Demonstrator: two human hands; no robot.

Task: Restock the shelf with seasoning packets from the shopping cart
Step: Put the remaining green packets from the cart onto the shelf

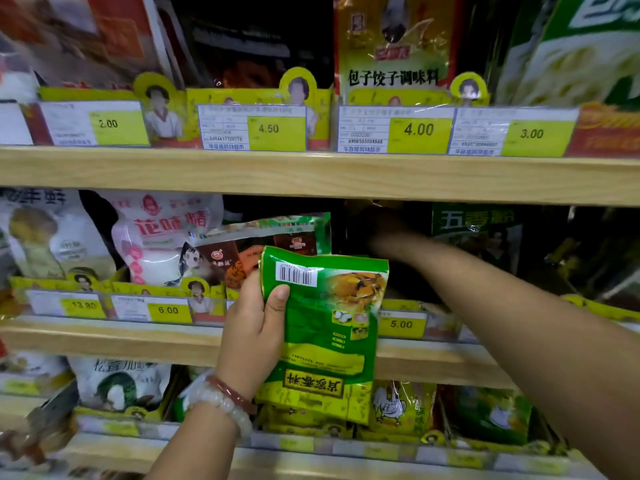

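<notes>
Upper shelf price tags (419, 129) read 2.00, 4.50, 4.00, 3.00; the yellow packet (393, 50) above reads 包子饺子调味料. Middle shelf tags (168, 310) show 13.80, 6.00, 5.00. A dark green packet (474, 223) at right reads 五香粉.

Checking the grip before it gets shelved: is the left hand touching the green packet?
Touching. The head view shows the left hand wrapped round the green packet, thumb pressed across its front.

A: Only one view exists, worn on the person's head; it faces forward and slightly down, straight at the wooden shelf (311, 174).

B: How near?

A: Close. The price labels (419, 129) are readable, both forearms reach in from the bottom edge, and the wide lens bows the shelf boards at the sides.
</notes>
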